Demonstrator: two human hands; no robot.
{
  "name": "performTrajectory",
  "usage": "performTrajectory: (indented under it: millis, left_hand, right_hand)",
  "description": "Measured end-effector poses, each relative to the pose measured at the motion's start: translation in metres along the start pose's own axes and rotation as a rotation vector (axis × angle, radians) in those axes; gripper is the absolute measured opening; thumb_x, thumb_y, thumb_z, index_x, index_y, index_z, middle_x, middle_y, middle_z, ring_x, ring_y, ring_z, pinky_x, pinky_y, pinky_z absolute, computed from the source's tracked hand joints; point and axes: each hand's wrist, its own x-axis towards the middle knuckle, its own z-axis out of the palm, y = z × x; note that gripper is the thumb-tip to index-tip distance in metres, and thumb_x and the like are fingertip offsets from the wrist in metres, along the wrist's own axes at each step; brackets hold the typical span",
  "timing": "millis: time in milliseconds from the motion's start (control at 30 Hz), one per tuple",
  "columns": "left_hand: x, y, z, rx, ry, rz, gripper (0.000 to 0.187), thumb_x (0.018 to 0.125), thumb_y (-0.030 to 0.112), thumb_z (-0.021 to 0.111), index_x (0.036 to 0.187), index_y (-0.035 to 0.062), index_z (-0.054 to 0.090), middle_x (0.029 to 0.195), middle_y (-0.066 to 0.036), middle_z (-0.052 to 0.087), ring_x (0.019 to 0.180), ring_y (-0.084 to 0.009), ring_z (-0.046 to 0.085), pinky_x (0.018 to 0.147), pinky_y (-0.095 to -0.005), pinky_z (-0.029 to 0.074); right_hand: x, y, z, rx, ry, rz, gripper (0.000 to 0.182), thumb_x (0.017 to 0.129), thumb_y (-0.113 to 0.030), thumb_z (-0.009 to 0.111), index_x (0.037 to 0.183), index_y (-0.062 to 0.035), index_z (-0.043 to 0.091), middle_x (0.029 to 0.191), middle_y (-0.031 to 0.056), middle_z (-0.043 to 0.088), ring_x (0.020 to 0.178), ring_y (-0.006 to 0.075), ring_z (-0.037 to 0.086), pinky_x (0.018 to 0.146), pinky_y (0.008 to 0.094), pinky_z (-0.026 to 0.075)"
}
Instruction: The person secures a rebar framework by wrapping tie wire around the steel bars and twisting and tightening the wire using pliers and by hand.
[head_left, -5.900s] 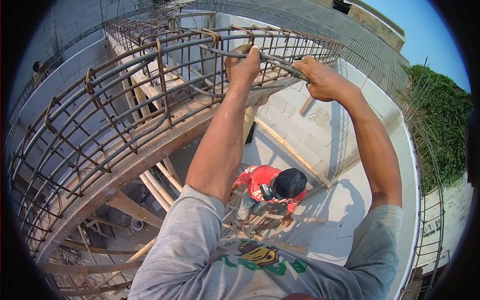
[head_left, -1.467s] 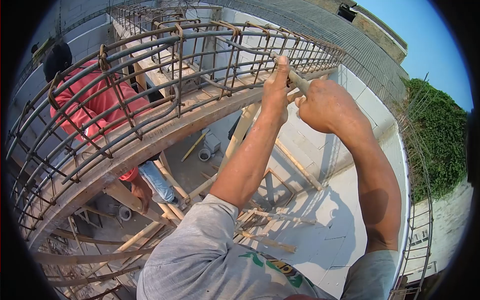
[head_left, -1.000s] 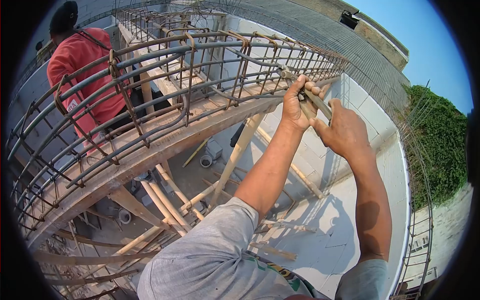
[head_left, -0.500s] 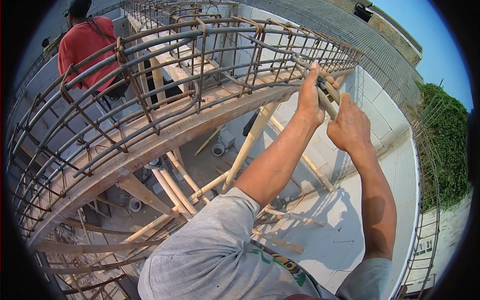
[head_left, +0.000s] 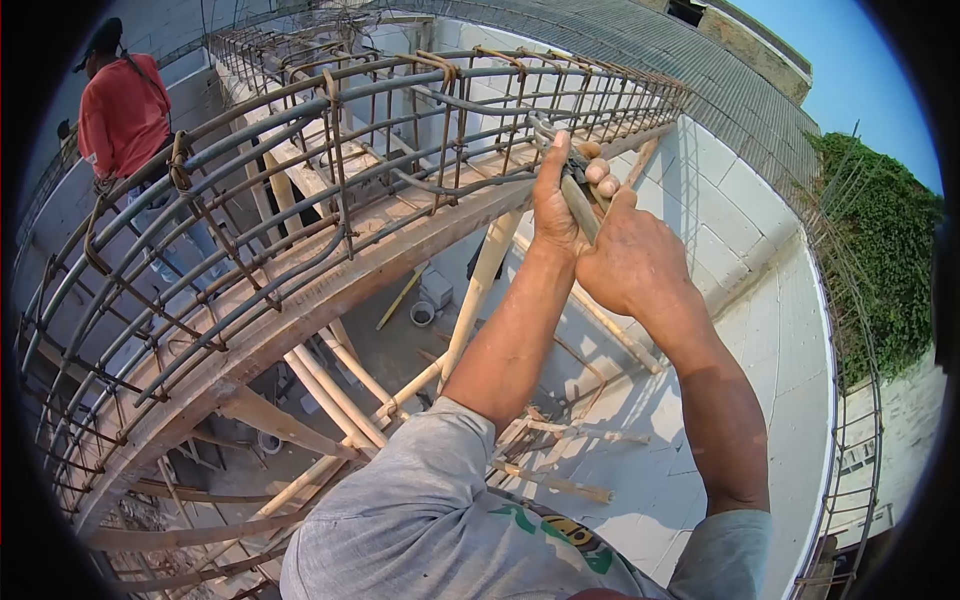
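My left hand (head_left: 560, 205) is closed round the handles of a plier-like tool (head_left: 580, 207), its thumb stretched along the side. My right hand (head_left: 635, 255) grips the lower handle ends of the same tool. The tool's metal head points up and left, at the bars of a curved rebar cage (head_left: 440, 115). Whether its jaws hold a bar or wire cannot be made out. Beneath the cage runs a curved wooden formwork board (head_left: 330, 300).
A person in a red shirt (head_left: 125, 115) stands at the upper left behind the cage. Wooden poles (head_left: 480, 290) prop the formwork from below. A white block wall (head_left: 725, 190) rises at right, with a vine-covered mass (head_left: 880, 260) beyond. A bucket (head_left: 422, 313) sits far below.
Both hands and the tool have shifted left in view, and the handles are closer together. The cage appears further left, and the person in red has turned and stands further left.
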Motion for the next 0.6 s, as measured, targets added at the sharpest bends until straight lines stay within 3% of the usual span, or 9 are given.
performTrajectory:
  millis: [33,133,267,367,467,500,600]
  left_hand:
    - [0.0,0.004,0.001,0.124,0.048,0.016,0.033,0.088,0.039,0.065,0.083,0.009,0.054,0.059,-0.003,0.051,0.053,-0.0161,0.054,0.047,-0.0278,0.048]
    - [0.001,0.013,0.002,0.249,0.119,-0.008,0.03,0.087,0.036,0.066,0.082,0.0102,0.053,0.058,-0.003,0.05,0.051,-0.0158,0.052,0.046,-0.028,0.047]
    - [0.007,0.008,0.005,0.458,0.252,0.112,0.036,0.088,0.041,0.066,0.08,0.0103,0.049,0.062,-0.003,0.049,0.048,-0.0143,0.049,0.044,-0.0265,0.044]
    - [0.001,0.004,0.019,0.688,0.374,0.142,0.046,0.084,0.05,0.069,0.081,0.0085,0.049,0.058,-0.003,0.048,0.047,-0.0153,0.05,0.043,-0.0258,0.045]
    - [0.0,0.008,0.012,0.9,0.395,0.141,0.057,0.078,0.062,0.069,0.082,0.009,0.049,0.06,-0.004,0.049,0.051,-0.0163,0.053,0.047,-0.0277,0.048]
    - [0.0,0.011,0.008,0.924,0.356,0.093,0.067,0.073,0.07,0.068,0.088,0.007,0.051,0.066,-0.005,0.051,0.061,-0.0179,0.058,0.055,-0.0316,0.053]
    - [-0.007,0.01,-0.001,0.94,0.328,0.105,0.072,0.073,0.072,0.067,0.096,0.0049,0.053,0.074,-0.006,0.054,0.074,-0.0193,0.061,0.065,-0.0345,0.055]
  right_hand:
    - [0.001,-0.001,0.001,0.012,-0.022,0.005,0.05,0.077,-0.017,0.059,0.113,0.0145,0.045,0.093,0.0302,0.065,0.095,0.0424,0.064,0.087,0.0456,0.051]
    - [0.005,0.003,0.003,0.092,-0.042,-0.004,0.052,0.077,-0.019,0.059,0.114,0.0155,0.048,0.096,0.0302,0.065,0.097,0.0418,0.064,0.089,0.0448,0.05]
    - [0.017,0.022,0.002,0.201,-0.108,-0.061,0.052,0.077,-0.023,0.061,0.11,0.0154,0.052,0.098,0.0288,0.065,0.098,0.0403,0.062,0.088,0.0431,0.048]
    - [0.035,0.049,0.022,0.379,-0.116,-0.116,0.046,0.078,-0.025,0.063,0.104,0.012,0.055,0.082,0.0192,0.064,0.072,0.0297,0.064,0.067,0.0377,0.051]
    - [0.028,0.054,0.011,0.774,-0.323,-0.049,0.033,0.079,-0.024,0.063,0.092,0.0058,0.058,0.067,0.0081,0.055,0.046,0.0157,0.052,0.042,0.0302,0.041]
    - [0.029,0.058,0.017,0.912,-0.318,-0.068,0.023,0.079,-0.021,0.063,0.084,0.0004,0.058,0.06,0.0015,0.048,0.036,0.0069,0.039,0.032,0.0259,0.028]
    - [0.037,0.072,0.021,1.079,-0.408,-0.106,0.021,0.079,-0.02,0.065,0.08,0.0003,0.058,0.059,0.0028,0.049,0.037,0.0089,0.042,0.033,0.0254,0.029]
